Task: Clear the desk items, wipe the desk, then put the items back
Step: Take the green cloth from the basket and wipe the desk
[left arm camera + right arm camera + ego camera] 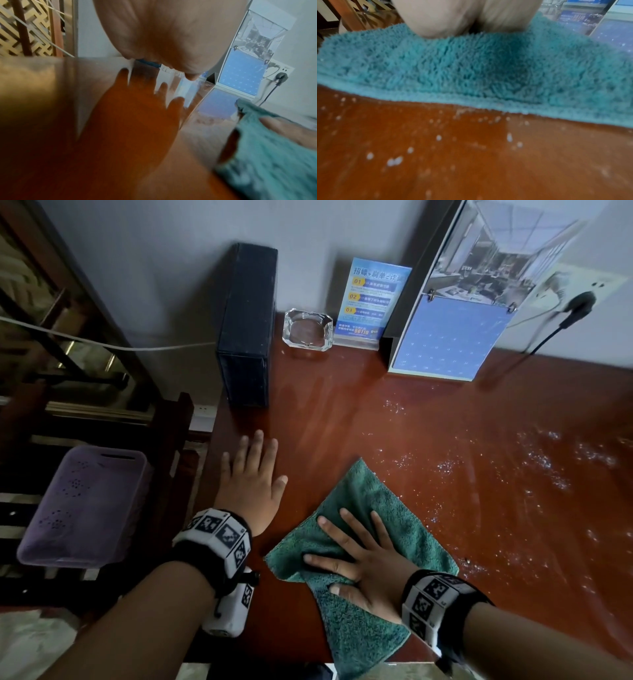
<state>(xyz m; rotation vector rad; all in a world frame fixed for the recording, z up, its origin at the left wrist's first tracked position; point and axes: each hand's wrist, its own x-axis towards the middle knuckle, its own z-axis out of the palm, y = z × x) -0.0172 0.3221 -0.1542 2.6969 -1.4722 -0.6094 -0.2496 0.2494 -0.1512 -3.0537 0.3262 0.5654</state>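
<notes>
Low in the frame, the right hand [363, 559] lies spread and flat on the one green cloth [370, 501], fingers straight, pressing rather than grasping. That probably keeps the whole cloth against the wood for wiping. Left of it, the left hand [250, 484] is also open and holds nothing, its palm down near the desk [394, 419] edge, likely as a brace. Whether it bears weight cannot be told.

To the right of the cloth, in mid-frame, many white droplets [534, 453] speckle the reddish top, so that stretch looks unwiped.

Along the wall at the top stand four items: one black box [246, 330], one glass ashtray [307, 329], one blue sign card [373, 299] and one flip calendar [455, 337]. They are lined up at the back, which leaves the near surface open to the cloth.

At lower left, off the desk, sits one purple basket [85, 508].
</notes>
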